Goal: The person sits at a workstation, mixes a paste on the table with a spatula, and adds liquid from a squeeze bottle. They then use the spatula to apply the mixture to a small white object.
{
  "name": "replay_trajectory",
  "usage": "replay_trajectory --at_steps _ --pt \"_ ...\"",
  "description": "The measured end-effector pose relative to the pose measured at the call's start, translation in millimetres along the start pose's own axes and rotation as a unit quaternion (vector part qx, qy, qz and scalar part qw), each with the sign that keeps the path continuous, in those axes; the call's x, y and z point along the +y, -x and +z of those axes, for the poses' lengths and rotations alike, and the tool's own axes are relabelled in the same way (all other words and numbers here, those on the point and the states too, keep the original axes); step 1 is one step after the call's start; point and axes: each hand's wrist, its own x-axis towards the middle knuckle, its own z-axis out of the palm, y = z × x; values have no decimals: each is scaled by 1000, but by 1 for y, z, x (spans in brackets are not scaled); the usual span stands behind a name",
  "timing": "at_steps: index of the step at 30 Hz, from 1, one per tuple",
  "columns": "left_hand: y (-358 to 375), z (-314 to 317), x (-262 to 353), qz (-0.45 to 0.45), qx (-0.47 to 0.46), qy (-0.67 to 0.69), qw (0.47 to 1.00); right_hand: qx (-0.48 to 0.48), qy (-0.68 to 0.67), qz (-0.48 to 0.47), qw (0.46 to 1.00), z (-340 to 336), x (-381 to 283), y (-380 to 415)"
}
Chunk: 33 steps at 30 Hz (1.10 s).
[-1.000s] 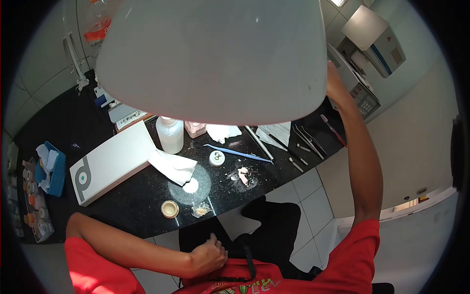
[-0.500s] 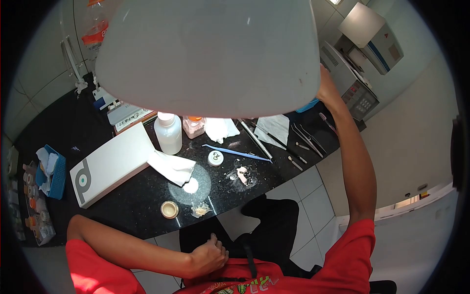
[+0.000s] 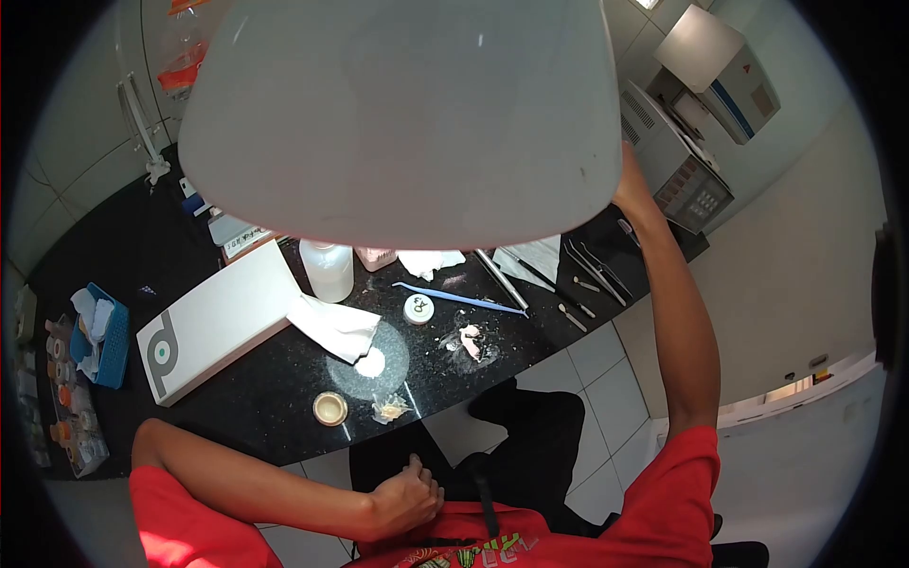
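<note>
Masking most of the right hand, whose grip I cannot tell, the pale shade could cause a blind knock to the brush beside that wrist on the worktop; left hand fingers curl, hold unclear.

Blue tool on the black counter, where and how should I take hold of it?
Pinch the blue tool mid-shaft, probably from above and your near side. It is long, slim and lies flat. A round white container sits close to its left half, and a metal rod ends by its right tip, leaving the middle freer.
</note>
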Motion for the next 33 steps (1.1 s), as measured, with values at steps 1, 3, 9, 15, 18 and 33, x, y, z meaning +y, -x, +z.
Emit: replay_trajectory --at_steps 1,3,9,15,18,33 --pt "0 0 0 1 0 -2 1000 38 1 -6 999 2 1 0" --pt "0 0 0 3 -3 -2 1000 1 5 0 1000 0 4 1" --pt "0 -1 0 3 -9 -3 1000 3 -8 13 1000 2 5 3" --pt "1 -2 0 3 -10 3 1000 1 25 38 999 -1 -1 3" --pt "0 -1 1 -1 -11 3 1000 -7 12 23 1000 -3 2 4" --pt "2 -1 1 -3 4 4 1000 65 42 56 995 -10 -11 12"
